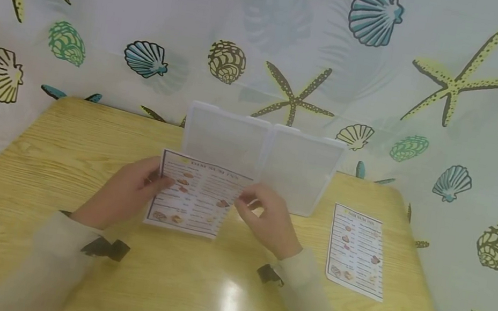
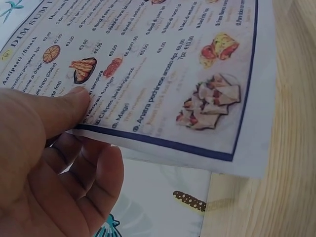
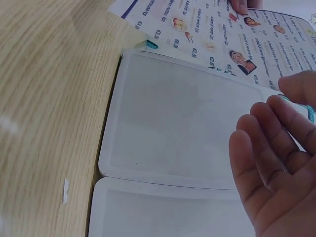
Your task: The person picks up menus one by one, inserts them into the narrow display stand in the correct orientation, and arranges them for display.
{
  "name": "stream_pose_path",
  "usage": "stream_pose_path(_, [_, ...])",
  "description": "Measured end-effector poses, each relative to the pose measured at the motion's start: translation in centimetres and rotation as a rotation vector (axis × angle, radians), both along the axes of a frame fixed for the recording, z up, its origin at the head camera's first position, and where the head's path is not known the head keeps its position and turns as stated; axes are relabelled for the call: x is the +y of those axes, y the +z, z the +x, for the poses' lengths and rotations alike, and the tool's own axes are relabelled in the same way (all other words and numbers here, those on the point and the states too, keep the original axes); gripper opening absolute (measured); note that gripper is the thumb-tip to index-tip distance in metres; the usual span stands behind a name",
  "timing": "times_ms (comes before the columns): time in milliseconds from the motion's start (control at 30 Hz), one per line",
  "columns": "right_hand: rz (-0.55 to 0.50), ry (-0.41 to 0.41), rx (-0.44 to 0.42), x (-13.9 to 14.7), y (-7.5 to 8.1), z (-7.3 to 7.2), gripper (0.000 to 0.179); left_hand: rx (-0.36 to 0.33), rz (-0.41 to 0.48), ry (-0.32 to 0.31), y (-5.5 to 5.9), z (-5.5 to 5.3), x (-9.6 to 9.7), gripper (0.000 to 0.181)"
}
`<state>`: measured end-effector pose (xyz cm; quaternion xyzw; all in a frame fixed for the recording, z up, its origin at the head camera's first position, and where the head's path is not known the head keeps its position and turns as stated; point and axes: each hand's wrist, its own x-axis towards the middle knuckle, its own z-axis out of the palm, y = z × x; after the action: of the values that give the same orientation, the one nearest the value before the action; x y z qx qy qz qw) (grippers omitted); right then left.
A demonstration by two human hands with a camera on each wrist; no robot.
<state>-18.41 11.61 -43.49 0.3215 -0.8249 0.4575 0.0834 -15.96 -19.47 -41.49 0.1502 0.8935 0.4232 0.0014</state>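
Menu sheet (image 1: 195, 198) is, in the head view, held above the worktop (image 1: 135, 289), its left edge pinched in the left hand (image 1: 125, 193); the right hand (image 1: 271, 221) is at its right edge. Behind it is a white two-panel holder (image 1: 228, 133), and a second menu (image 1: 358, 253) lies to the right. In the left wrist view, the thumb lies over the printed face (food pictures and euro prices show), fingers bent below the edge. In the right wrist view, the right thumb is apart from the loosely bent fingers; whether it touches the paper I cannot tell. A white scrap (image 3: 65, 190) lies beside the holder
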Motion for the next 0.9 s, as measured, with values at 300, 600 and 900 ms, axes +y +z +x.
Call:
stream_pose_path(300, [0.017, -0.020, 0.024, -0.13, 0.14, 0.14, 0.006, 0.031, 0.006, -0.014, -0.47, -0.15, 0.29, 0.027])
stream_pose_path(600, [0.021, -0.048, 0.001, -0.07, 0.55, 0.36, 0.003, 0.055, -0.042, -0.014, -0.32, -0.21, 0.32, 0.024])
stream_pose_path(900, [-0.002, -0.062, -0.004, 0.32, 0.57, 0.09, 0.004, 0.085, -0.072, 0.035, 0.14, -0.06, -0.56, 0.021])
